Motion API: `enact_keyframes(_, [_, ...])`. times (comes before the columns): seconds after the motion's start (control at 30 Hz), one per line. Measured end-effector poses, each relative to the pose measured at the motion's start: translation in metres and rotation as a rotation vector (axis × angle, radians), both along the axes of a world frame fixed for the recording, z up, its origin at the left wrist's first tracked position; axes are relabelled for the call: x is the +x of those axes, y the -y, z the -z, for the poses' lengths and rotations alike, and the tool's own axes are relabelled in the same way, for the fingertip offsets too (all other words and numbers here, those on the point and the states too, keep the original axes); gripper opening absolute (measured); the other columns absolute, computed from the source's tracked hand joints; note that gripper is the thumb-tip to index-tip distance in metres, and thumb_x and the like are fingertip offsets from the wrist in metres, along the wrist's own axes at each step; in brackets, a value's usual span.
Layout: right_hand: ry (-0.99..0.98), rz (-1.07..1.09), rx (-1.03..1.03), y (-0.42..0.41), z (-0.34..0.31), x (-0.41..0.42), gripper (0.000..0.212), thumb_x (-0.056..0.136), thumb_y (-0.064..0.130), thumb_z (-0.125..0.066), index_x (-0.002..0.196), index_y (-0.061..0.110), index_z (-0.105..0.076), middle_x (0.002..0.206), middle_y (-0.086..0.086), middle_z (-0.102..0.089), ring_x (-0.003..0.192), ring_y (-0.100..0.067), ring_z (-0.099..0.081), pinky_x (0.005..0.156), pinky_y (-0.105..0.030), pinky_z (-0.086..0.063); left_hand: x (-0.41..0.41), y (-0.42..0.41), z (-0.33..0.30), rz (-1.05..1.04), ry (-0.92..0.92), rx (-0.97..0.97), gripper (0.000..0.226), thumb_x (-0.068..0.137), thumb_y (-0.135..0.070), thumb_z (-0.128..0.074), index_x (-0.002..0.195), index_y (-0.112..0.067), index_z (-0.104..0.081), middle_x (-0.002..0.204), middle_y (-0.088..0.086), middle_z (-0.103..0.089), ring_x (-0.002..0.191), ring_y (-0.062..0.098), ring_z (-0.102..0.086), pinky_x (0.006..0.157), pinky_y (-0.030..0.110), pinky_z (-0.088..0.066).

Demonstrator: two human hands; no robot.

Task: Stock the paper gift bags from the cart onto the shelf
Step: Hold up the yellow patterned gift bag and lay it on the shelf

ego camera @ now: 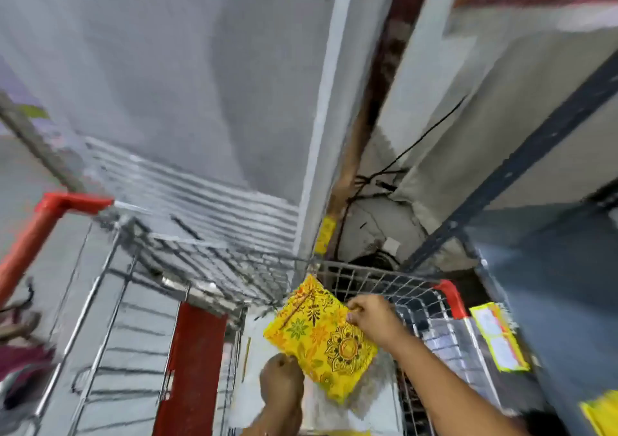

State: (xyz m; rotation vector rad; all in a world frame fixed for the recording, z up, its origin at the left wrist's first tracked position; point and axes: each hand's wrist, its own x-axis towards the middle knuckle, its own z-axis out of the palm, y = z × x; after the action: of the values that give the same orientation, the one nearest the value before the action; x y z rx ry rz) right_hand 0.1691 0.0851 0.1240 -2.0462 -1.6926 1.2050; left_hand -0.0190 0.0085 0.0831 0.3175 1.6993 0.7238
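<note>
Two bare hands grip a flat yellow paper gift bag above a wire shopping cart. The right hand pinches the bag's upper right edge between thumb and fingers, the forearm reaching in from the lower right corner. The left hand is closed on the bag's lower left edge, rising from the bottom of the frame. The bag is held tilted, a corner pointing up toward the cart's far rim, its face printed with orange, green and dark floral patterns and a round flower medallion.

Beneath the bag lies the cart's basket, its wire mesh walls blurred by camera motion. A red plastic corner guard caps the far right rim, and a red handle bar runs along the left side. A red panel stands on the cart's near side.

To the right rises a dark grey metal shelf, with a yellow-edged tag or packet beside its front edge and another yellow item at the lower right corner, too blurred to identify. Behind the cart, a pale wall and a light vertical post fill the upper frame. Tangled black cables hang in the narrow gap between wall and shelf.
</note>
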Motion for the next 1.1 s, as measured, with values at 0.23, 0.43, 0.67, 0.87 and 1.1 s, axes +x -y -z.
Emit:
enact_keyframes(0.23, [-0.335, 0.543, 0.276, 0.105, -0.166, 0.044, 0.032, 0.066, -0.011, -0.074, 0.053, 0.018, -0.073, 0.051, 0.01, -0.068, 0.052, 0.005, -0.059, 0.054, -0.012, -0.048, 0.02, -0.017, -0.18, 0.458, -0.058, 0.563, 0.019, 0.085, -0.015, -0.062, 0.087, -0.03, -0.074, 0.087, 0.014, -0.073, 0.086, 0.021, -0.069, 0.08, 0.031, -0.054])
enact_keyframes(0.43, [-0.42, 0.861, 0.649, 0.235, -0.293, 0.067, 0.02, 0.068, -0.008, -0.074, 0.073, 0.011, -0.077, 0.071, -0.009, -0.076, 0.064, -0.014, -0.068, 0.058, -0.022, -0.055, 0.066, 0.02, -0.334, 0.705, 0.274, 0.914, 0.025, 0.071, -0.021, -0.07, 0.076, -0.044, -0.074, 0.091, 0.006, -0.077, 0.071, 0.004, -0.067, 0.08, 0.034, -0.058])
enact_keyframes(0.67, [-0.444, 1.064, 1.044, 0.391, -0.426, 0.055, 0.036, 0.069, 0.014, -0.079, 0.099, -0.002, -0.068, 0.078, -0.01, -0.076, 0.065, -0.014, -0.067, 0.057, -0.019, -0.055, 0.119, 0.112, -0.479, 0.982, 0.703, 1.08, 0.019, 0.085, -0.005, -0.062, 0.097, -0.011, -0.074, 0.089, 0.009, -0.076, 0.086, 0.025, -0.064, 0.083, 0.047, -0.051])
enact_keyframes(0.87, [-0.302, 1.172, 1.297, 0.473, -0.5, 0.025, 0.022, 0.081, -0.004, -0.063, 0.102, -0.003, -0.065, 0.068, 0.001, -0.076, 0.056, -0.006, -0.067, 0.048, -0.014, -0.052, 0.144, 0.178, -0.56, 1.144, 0.937, 1.143, 0.022, 0.087, -0.004, -0.059, 0.108, -0.002, -0.065, 0.088, 0.006, -0.073, 0.081, 0.02, -0.064, 0.069, 0.03, -0.057])
enact_keyframes(1.1, [-0.211, 1.233, 1.422, 0.522, -0.544, 0.0, 0.017, 0.081, 0.001, -0.064, 0.097, 0.006, -0.068, 0.072, 0.002, -0.077, 0.067, -0.007, -0.071, 0.06, -0.019, -0.058, 0.147, 0.223, -0.617, 1.266, 1.051, 1.189, 0.018, 0.087, -0.005, -0.059, 0.103, -0.007, -0.068, 0.081, -0.001, -0.075, 0.073, 0.014, -0.07, 0.067, 0.025, -0.06])
